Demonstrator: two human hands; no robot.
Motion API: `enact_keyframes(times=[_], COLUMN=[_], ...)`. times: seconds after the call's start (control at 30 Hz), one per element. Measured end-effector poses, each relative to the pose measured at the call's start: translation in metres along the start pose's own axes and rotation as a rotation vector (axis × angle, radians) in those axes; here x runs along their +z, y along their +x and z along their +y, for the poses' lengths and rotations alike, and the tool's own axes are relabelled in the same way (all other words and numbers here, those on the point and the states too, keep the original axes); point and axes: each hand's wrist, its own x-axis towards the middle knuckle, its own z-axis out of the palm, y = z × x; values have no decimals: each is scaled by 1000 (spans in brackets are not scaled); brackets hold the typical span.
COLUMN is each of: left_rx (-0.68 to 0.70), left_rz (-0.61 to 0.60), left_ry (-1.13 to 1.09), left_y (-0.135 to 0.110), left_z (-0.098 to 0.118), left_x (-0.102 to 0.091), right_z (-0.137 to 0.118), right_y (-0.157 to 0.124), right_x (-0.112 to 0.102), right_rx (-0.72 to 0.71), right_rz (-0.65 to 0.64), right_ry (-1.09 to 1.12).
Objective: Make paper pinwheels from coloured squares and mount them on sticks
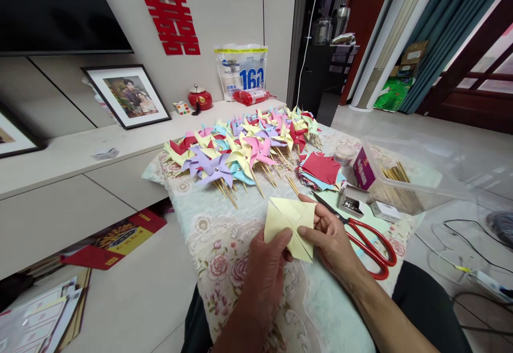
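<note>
The left hand (266, 267) is stretching in from six o'clock, thumb and forefinger pinching; the right hand (331, 238) is angling in from five o'clock, fingers curling, thumb pointing toward nine o'clock.

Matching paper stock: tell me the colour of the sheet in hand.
Pale yellow sheet, head view.

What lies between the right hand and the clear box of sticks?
Head view: beside the right hand, red-handled scissors; then a small open box of metal bits, next to the clear box.
</note>
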Motion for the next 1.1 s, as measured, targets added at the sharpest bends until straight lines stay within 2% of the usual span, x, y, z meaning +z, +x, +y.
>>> enact_keyframes(times=[0.27, 0.47, 0.7, 0.9, 1.1], left_rx=[-7, 5, 6, 43, 66], left_rz=[19, 66, 59, -50, -79], left_ry=[23, 133, 206, 46, -23], left_y=[0, -3, -5, -13, -21], left_z=[0, 1, 0, 1, -3], left_x=[0, 4, 9, 6, 8], right_z=[1, 0, -3, -1, -9], right_y=[-1, -3, -4, -2, 2], right_x=[-3, -1, 2, -2, 6], right_rx=[-3, 4, 10, 10, 44], right_rz=[-12, 10, 57, 145, 233], right_ry=[12, -32, -67, -52, 65])
